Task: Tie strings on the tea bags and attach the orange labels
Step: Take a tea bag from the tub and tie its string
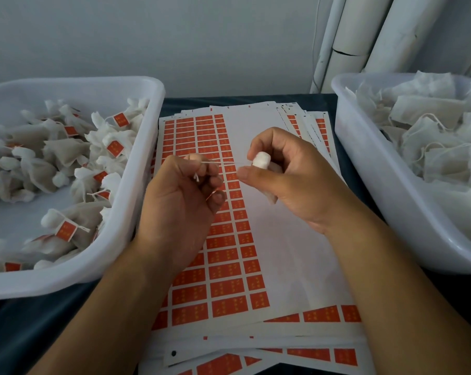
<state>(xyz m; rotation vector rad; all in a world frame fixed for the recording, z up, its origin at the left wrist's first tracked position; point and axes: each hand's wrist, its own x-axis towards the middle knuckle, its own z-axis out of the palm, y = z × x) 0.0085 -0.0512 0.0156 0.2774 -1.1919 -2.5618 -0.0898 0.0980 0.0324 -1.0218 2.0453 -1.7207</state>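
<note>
A: Nearest us, lower centre: label sheets (237, 269), orange stickers in rows.

B: We log the right hand (285, 174) mid-frame, fingers curled round 1 tea bag (261, 159); the left hand (185, 190) pinches its string (218, 164), taut between both.

A: Finished bags in the left tub (137, 185); untied in the right tub (364, 158).

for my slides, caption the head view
Right hand holds a tea bag while left hand pulls its string taut.
</note>
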